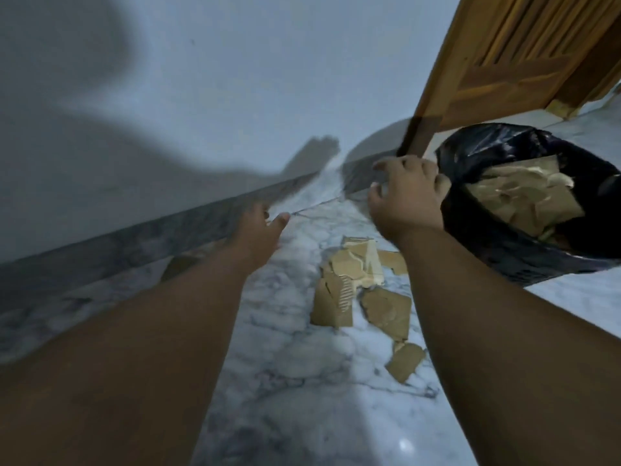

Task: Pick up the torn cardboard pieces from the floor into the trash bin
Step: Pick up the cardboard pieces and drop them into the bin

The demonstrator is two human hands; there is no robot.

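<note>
— From the head view, how many hands are there?

— Two, both bare. The left hand (260, 230) reaches out low over the marble floor (295, 381), near the dark skirting (134, 243) at the foot of the wall (201, 62). Its fingers are stretched out straight and it holds nothing.

— And the other?

— The right hand (405, 193) is at the near rim of the trash bin (470, 153), fingers curled and spread. It is blurred, so I cannot tell whether anything is pinched in it.

— One bin?

— One, lined with one black bag (524, 260). It stands on the floor at the right, near the foot of one wooden door (504, 72).

— Where is the torn cardboard?

— In two places. The cardboard pieces (386, 307) on the floor lie in a loose heap between the two forearms, just left of the bin. I count at least five: two large flat ones, one small one nearest the camera, and a few overlapping at the far end that I cannot separate cleanly. More torn cardboard lies inside the bag, several scraps piled together, too jumbled to count.
</note>
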